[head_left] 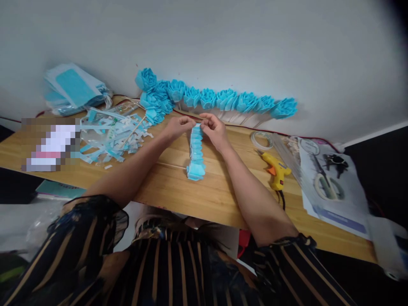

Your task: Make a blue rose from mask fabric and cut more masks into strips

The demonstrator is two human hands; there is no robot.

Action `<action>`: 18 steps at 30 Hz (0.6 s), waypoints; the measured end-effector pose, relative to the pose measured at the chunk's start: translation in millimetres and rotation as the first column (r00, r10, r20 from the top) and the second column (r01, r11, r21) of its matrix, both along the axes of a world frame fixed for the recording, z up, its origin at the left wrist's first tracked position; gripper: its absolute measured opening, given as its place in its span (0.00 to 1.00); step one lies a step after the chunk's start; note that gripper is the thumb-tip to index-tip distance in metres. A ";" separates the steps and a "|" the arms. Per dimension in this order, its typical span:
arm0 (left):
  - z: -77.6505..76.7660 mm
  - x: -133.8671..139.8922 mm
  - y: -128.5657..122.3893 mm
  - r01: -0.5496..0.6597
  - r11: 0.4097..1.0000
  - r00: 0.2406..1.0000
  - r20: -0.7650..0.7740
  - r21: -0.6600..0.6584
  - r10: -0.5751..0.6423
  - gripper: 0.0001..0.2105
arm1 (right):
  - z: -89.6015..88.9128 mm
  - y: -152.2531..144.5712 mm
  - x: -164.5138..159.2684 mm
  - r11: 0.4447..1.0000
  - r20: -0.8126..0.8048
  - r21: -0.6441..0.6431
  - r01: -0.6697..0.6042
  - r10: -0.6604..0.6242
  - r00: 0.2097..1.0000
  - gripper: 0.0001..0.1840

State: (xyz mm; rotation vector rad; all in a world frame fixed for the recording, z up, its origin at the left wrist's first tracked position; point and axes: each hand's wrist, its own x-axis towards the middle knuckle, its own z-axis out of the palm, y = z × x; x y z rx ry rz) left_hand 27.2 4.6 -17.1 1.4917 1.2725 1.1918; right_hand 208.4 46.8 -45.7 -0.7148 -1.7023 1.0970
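A light-blue strip of overlapping petals (196,148) runs down the middle of the wooden table (159,191), with a jagged right edge and a bunched near end. At its far end my left hand (181,126) pinches the left corner between thumb and forefinger. My right hand (215,131) grips the right corner the same way, its other fingers curled. Behind both hands, several blue rosette flowers (208,98) on thin pale sticks lean in a row along the wall. More such flowers (155,102) are bunched at the row's left end.
Blue and white scraps (117,134) lie heaped at left, near stacked face masks (76,87) and a blurred-out item (52,146). At right are a yellow glue gun (276,170), a tape roll (262,140), scissors (324,180), keys (336,163) and printed sheets (344,204).
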 end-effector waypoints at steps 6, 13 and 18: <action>-3.6 -1.0 2.9 -0.009 1.000 1.000 -0.005 0.013 0.010 0.07 | 1.0 -0.1 3.2 1.000 -0.001 -0.001 -0.021 0.021 1.000 0.19; -3.9 -2.1 2.2 -0.053 0.999 0.999 0.010 0.012 0.053 0.07 | 6.1 -4.4 9.1 0.999 0.045 -0.044 -0.003 0.005 0.999 0.15; -5.9 -0.8 2.8 -0.061 0.998 0.998 0.015 -0.009 0.061 0.06 | 3.4 -4.2 5.7 0.997 0.054 -0.078 0.008 -0.003 0.999 0.13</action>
